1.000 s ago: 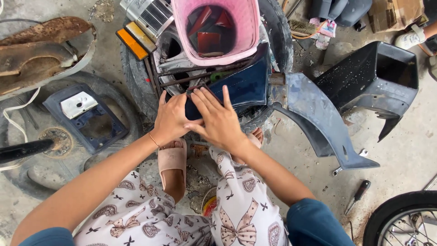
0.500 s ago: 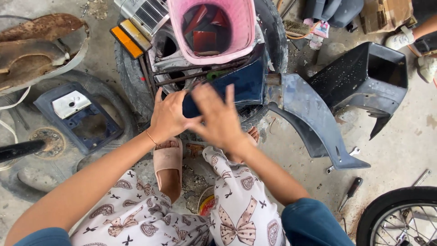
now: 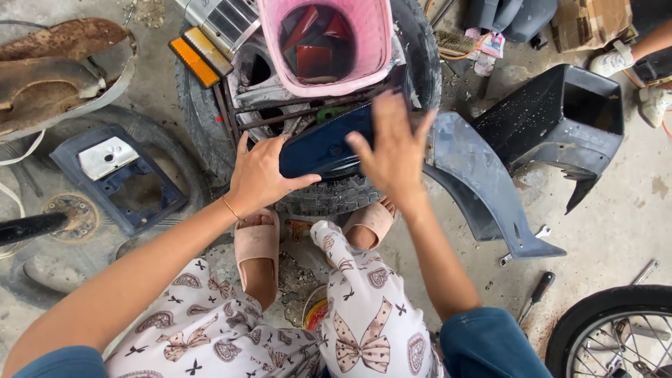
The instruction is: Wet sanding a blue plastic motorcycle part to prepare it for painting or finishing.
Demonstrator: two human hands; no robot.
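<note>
A glossy dark blue motorcycle panel (image 3: pixel 323 143) lies across a black tyre (image 3: pixel 329 199) in front of my knees. My left hand (image 3: pixel 260 178) clasps the panel's left end, thumb along its lower edge. My right hand (image 3: pixel 392 150) lies flat over the panel's right end with its fingers spread, slightly blurred. Just behind the panel, a pink plastic basket (image 3: pixel 381 42) holding red and dark pieces sits on the metal frame inside the tyre. My feet in pink sandals (image 3: pixel 255 241) are planted right below the tyre.
A grey-blue fender (image 3: pixel 483 189) and a black fairing (image 3: pixel 560 119) lie at right, with a screwdriver (image 3: pixel 535 294), a wrench (image 3: pixel 521 248) and a spoked wheel (image 3: pixel 616 329) below. A blue housing (image 3: pixel 119 175) and rusty parts (image 3: pixel 56 56) lie at left. Another person's shoe (image 3: pixel 616 59) is top right.
My two hands were together at the panel's middle. My right hand has slid right to the panel's far end, and my left hand has shifted to its left end.
</note>
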